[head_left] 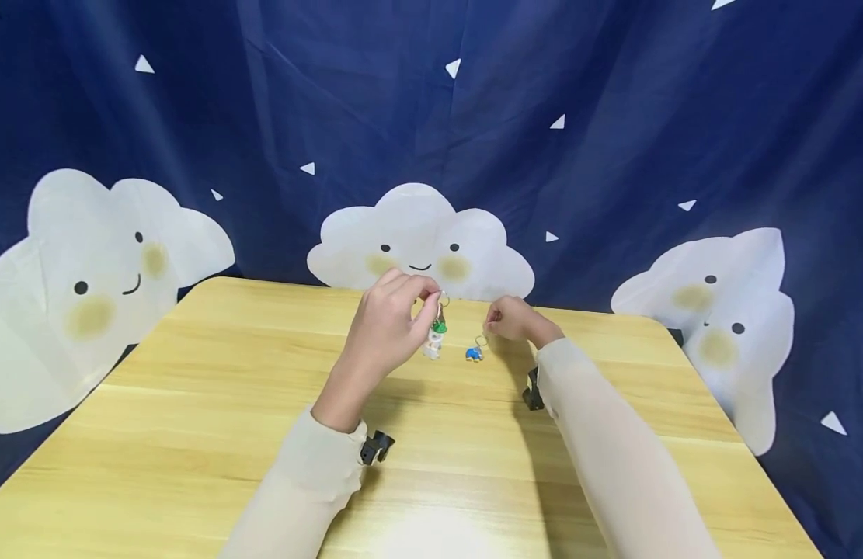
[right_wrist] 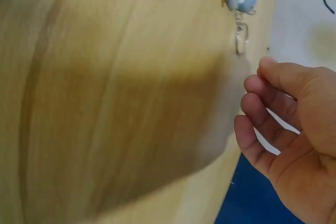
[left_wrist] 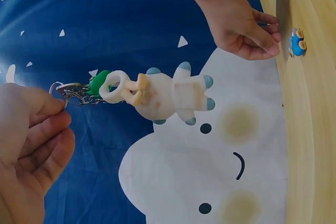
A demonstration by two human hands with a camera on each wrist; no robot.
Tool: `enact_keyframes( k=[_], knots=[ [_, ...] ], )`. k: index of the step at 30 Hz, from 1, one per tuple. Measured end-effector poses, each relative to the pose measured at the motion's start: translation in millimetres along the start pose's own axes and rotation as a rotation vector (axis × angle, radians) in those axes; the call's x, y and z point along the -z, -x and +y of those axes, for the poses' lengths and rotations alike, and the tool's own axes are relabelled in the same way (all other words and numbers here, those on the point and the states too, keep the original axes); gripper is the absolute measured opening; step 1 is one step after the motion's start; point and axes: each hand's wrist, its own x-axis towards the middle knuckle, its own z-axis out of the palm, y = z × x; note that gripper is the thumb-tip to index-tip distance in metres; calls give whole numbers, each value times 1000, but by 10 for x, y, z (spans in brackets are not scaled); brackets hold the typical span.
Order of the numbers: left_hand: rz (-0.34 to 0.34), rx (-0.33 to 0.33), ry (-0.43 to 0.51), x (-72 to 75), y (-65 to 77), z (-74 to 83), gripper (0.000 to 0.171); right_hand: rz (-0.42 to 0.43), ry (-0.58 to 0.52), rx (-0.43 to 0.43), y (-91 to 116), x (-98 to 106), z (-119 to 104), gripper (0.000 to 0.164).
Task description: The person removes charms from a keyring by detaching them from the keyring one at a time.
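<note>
Blue curtain point(left_wrist: 105, 153) backs a whitish, blue-tipped keychain point(left_wrist: 156, 98), perhaps an animal.

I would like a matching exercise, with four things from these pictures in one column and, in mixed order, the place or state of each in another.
Things:
1. White figure keychain with blue-grey tips
2. Small blue, grey and orange figure keychain
3. Person's bare right hand
4. Dark blue fabric curtain

Places or states:
A. Rests on the pale wooden table
B. Printed with white clouds
C. Hangs from the left hand
D. Holds nothing

Pairs: 1-C, 2-A, 3-D, 4-B
</note>
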Motion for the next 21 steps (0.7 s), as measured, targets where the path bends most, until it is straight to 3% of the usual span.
enact_keyframes(
  k=[12,21],
  knots=[
    [5,0,-1,18,-10,-16,5,89,15,129,87,277,-226,13],
    [-3,2,9,19,-10,-13,5,169,41,266,315,379,-523,13]
  ],
)
